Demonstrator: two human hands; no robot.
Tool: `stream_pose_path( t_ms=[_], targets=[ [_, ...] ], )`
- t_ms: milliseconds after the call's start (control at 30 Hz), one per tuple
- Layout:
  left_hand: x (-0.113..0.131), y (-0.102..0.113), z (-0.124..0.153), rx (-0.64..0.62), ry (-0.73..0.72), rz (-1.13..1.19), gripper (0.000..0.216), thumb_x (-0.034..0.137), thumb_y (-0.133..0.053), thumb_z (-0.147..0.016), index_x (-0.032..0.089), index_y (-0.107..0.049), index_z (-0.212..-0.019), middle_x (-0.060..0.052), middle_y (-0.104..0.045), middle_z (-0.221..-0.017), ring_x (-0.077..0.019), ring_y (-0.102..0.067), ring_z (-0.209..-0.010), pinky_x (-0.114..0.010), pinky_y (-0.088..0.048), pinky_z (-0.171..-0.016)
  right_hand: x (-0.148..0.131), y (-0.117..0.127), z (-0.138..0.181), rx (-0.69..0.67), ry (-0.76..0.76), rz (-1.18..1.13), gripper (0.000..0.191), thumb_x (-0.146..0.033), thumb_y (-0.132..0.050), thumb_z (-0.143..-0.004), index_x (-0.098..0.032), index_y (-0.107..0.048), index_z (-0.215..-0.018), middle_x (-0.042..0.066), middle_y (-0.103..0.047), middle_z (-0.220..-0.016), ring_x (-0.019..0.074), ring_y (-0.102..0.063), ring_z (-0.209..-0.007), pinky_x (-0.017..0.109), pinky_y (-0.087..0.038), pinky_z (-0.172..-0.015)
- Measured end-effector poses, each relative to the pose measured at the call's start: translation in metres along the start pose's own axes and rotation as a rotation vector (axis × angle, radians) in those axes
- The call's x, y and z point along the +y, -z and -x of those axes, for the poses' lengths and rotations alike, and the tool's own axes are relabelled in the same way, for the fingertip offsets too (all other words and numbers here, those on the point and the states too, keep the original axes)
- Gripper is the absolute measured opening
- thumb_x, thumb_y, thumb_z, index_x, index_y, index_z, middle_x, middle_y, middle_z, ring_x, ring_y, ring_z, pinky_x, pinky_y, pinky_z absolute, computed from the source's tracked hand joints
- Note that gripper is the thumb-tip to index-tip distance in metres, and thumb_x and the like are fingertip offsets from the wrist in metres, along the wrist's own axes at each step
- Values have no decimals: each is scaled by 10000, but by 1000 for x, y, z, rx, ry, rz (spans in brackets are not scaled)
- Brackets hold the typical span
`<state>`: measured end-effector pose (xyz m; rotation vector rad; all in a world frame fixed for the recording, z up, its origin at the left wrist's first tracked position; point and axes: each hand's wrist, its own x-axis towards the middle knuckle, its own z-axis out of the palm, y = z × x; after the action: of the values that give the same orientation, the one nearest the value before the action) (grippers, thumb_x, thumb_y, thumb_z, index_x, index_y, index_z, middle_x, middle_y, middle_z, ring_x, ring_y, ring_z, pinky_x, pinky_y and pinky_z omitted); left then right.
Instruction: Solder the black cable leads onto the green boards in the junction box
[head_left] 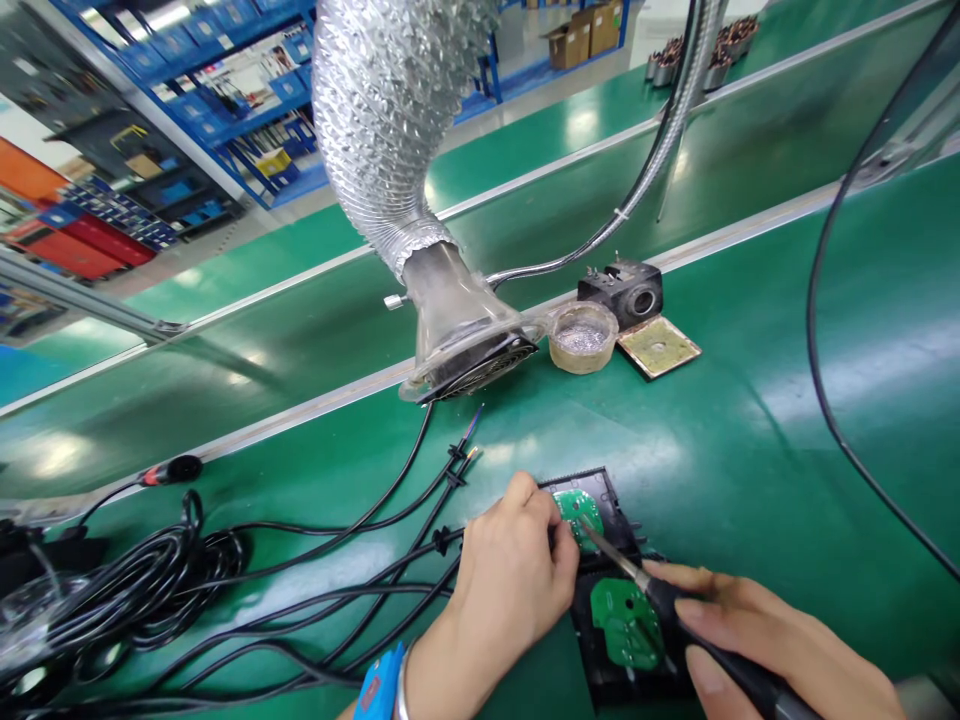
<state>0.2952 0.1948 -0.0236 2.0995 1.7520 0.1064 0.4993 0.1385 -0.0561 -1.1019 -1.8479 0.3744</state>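
Observation:
My right hand (pixel 757 630) grips a soldering iron (pixel 675 610) like a pen. Its metal tip points down at a green circuit board (pixel 579 508) in a black plastic housing (pixel 619 515). At that board's left edge, my left hand (pixel 517 560) is closed with its fingertips pinched. A black cable (pixel 442 541) with a strain-relief collar runs in under this hand and seems held there; its end is hidden. Nearer to me lies a second black housing (pixel 589 650) with another green circuit board (pixel 628 622), partly beneath the iron.
A fume extractor nozzle (pixel 480 365) on a silver duct (pixel 382 130) hangs above the bench. Behind stand a round tin (pixel 583 338), a black iron stand (pixel 622 290) and a sponge tray (pixel 660 347). Coiled black cables (pixel 150 590) fill the left; a cord (pixel 817 330) loops at right.

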Motion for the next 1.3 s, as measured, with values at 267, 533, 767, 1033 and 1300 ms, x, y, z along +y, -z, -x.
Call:
stream_pose_path(
  t_ms=[267, 533, 767, 1033, 1300],
  targets=[
    [-8, 8, 3, -74, -152, 10, 147, 169, -443, -883, 224, -558, -957, -11, -610, -908, -195, -583, -854, -313, -447, -756, -6, -10, 0, 87, -104, -47, 174, -105, -587, -785, -169, -637, -939, 66, -692, -1003, 193, -689, -931, 263, -586, -780],
    [-10, 6, 2, -103, -167, 49, 126, 161, -458, -908, 231, -562, -928, 17, -658, -865, -163, -611, -808, -278, -422, -699, -6, -5, -7, 45, -61, 41, 133, -140, -598, -776, -185, -659, -885, 42, -712, -906, 184, -709, -859, 221, -594, -755],
    [-3, 0, 9, -60, -224, -160, 159, 84, -468, -869, 215, -557, -882, 6, -640, -823, -200, -601, -751, -316, -425, -636, -6, -4, -13, 15, -46, 53, 138, -149, -583, -777, -179, -664, -883, 41, -718, -861, 196, -712, -846, 225, -601, -755],
    [4, -1, 10, -56, -218, -202, 149, 67, -458, -856, 197, -530, -850, -12, -622, -766, -215, -607, -700, -329, -448, -591, -7, -6, -13, 10, -86, 40, 142, -144, -581, -797, -186, -648, -915, 43, -716, -898, 174, -697, -874, 234, -578, -790],
    [2, -6, 12, -40, -175, -175, 159, 56, -454, -850, 206, -506, -860, -7, -617, -753, -211, -607, -672, -325, -450, -586, -4, -2, -13, -36, -56, 43, 165, -132, -584, -792, -187, -645, -935, 34, -713, -909, 148, -686, -898, 204, -551, -820]
  ],
)
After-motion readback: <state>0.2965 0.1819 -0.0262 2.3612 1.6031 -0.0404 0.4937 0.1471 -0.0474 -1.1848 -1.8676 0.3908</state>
